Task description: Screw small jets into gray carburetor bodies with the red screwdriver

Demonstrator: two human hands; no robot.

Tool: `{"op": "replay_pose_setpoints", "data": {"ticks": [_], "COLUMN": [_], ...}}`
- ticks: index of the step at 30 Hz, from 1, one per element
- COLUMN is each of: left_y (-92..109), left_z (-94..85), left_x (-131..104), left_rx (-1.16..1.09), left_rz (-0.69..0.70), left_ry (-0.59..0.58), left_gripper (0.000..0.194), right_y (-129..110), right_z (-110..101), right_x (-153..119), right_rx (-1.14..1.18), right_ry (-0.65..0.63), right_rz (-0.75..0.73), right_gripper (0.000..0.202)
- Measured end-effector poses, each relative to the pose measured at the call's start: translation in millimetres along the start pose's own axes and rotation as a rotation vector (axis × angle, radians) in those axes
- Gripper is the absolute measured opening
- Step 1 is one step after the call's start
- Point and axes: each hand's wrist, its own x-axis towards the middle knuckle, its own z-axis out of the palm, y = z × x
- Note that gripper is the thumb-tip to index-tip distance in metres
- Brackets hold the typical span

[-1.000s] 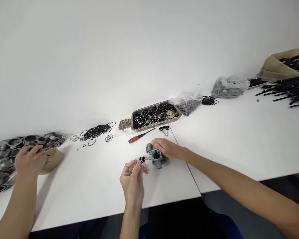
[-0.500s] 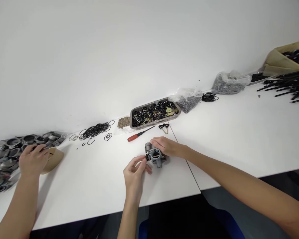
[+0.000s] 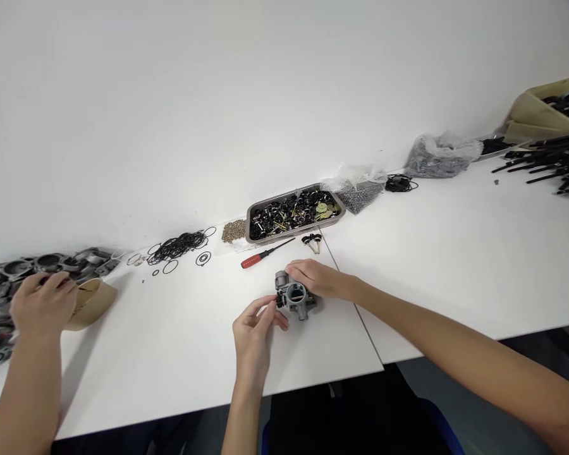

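Both hands [image 3: 255, 321] gripping metal part [image 3: 296, 295]

- My left hand [image 3: 255, 325] is bare, with slim fingers and a narrow, smooth back.
- My right hand [image 3: 315, 278] is bare too, its back gently rounded and its fingers similarly slender.
- My left wrist [image 3: 252, 374] is slim and uncovered, and the left forearm [image 3: 241, 414] below it is smooth and bare down to where my view cuts it off.
- My right forearm [image 3: 431, 335] shows at greater length: bare skin throughout, narrow at the wrist, fuller farther up.
- Under the bench [image 3: 184, 354] edge I see a black shape [image 3: 351, 417]; it's too dark for me to tell whether that's my clothing or a seat.
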Motion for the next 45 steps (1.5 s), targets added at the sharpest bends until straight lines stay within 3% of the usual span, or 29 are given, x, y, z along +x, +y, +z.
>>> {"op": "replay_pose_setpoints", "data": {"ticks": [16,31,45], "left_y": [-3.4,-1.8,-14.4], "left_z": [-2.9,4.7,-8.8], "left_x": [-1.2,-8.3,5.2], "left_rx": [0.090,0.191,0.096], "left_rz": [0.027,0.274,0.054], "left_ry": [0.004,0.182,0.239], "left_gripper": [0.035,0.024,0.037], "right_y": [-0.1,-2.8,-3.0], "right_z": [-0.1,-2.2,-2.7], "right_x": [-0.1,0.5,0.6], "right_rx": [-0.001,-0.014,-0.022], "right_ry": [-0.004,-0.008,-0.010], "right_rz": [0.000,-0.006,-0.010], "right_gripper": [0.034,0.031,0.030]}}
